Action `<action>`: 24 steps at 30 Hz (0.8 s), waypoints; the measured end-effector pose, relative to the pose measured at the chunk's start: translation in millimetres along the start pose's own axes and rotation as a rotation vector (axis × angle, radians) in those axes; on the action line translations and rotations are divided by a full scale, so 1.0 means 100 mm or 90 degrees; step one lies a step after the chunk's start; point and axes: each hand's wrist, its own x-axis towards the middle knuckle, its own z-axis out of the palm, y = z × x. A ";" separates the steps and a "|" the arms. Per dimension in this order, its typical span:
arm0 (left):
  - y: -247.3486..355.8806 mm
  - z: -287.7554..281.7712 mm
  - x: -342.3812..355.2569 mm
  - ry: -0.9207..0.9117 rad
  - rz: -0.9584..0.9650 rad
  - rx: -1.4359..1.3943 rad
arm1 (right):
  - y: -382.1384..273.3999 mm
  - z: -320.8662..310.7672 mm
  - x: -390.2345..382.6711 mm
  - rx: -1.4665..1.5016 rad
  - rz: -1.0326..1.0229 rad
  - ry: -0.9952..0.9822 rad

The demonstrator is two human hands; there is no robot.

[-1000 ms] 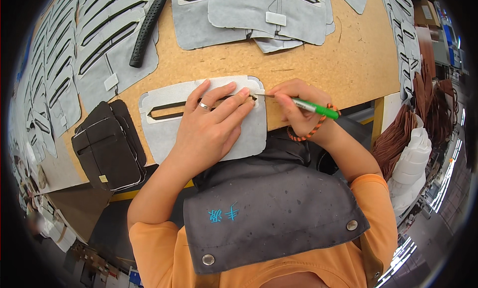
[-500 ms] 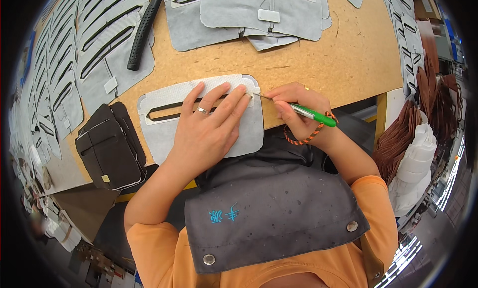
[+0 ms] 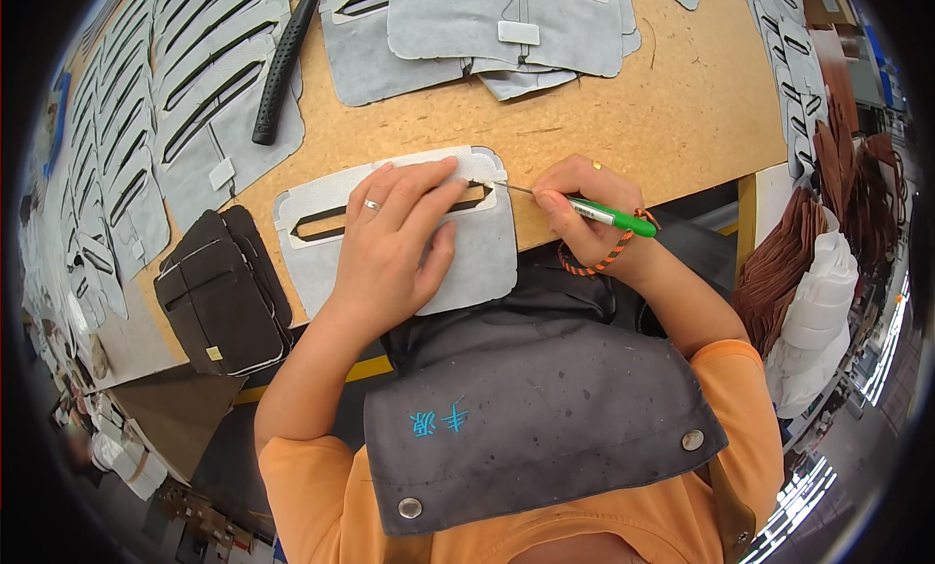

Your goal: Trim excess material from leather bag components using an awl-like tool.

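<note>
A grey panel (image 3: 458, 272) with a white backing strip lies flat near the table's front edge; a long pointed slot is cut through the strip. My left hand (image 3: 394, 228) rests on the panel, fingers stretched across the slot and pressing the strip, its thumb off to the side. My right hand (image 3: 589, 208) grips a green-handled awl (image 3: 628, 221), whose thin metal tip touches the strip just beyond the slot's right end. An orange and black braided cord (image 3: 594, 269) hangs at the right wrist.
Dark brown stitched pieces (image 3: 224, 291) are stacked left of the panel. A black rod-like tool (image 3: 284, 67) lies behind them, beside rows of overlapping slotted panels (image 3: 195, 106). More grey panels (image 3: 438, 23) lie at the back. Brown strips (image 3: 779, 272) hang beyond the table's right side.
My left hand has shifted left and its fingers have drawn together, uncovering the slot's right end. The awl tip stays near the same spot, its handle slightly lower.
</note>
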 end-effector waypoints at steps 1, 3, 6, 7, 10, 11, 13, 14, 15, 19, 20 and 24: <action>-0.01 0.00 -0.01 0.003 0.030 0.030 | -0.02 -0.02 0.00 0.035 0.026 -0.014; 0.01 0.01 0.00 -0.002 0.040 0.051 | -0.01 -0.02 0.00 0.068 0.052 -0.029; 0.04 0.01 0.02 -0.008 0.047 0.073 | 0.00 0.07 0.04 0.067 -0.096 0.036; 0.04 0.01 0.02 -0.009 0.045 0.075 | -0.04 0.10 0.08 -0.089 -0.183 0.004; 0.02 0.00 0.01 0.000 0.041 0.059 | -0.05 0.11 0.06 -0.328 -0.270 -0.036; 0.02 0.00 0.01 0.000 0.038 0.059 | -0.03 0.11 0.04 -0.407 -0.275 -0.046; 0.02 0.00 0.01 0.001 0.003 0.006 | 0.00 0.11 0.01 -0.396 -0.256 -0.029; 0.02 0.00 0.02 0.002 0.001 0.007 | 0.01 0.11 0.01 -0.385 -0.237 -0.010; 0.02 -0.01 0.02 0.002 -0.008 -0.006 | 0.03 0.08 0.01 -0.384 -0.238 -0.011; 0.01 -0.01 0.03 0.004 0.011 -0.012 | 0.01 -0.01 0.08 -0.245 -0.165 0.012; 0.00 -0.01 0.02 0.004 0.011 -0.012 | -0.03 -0.03 0.11 -0.185 -0.162 0.016; 0.00 0.01 0.01 0.008 0.055 0.029 | -0.17 -0.09 0.19 -0.113 -0.150 -0.007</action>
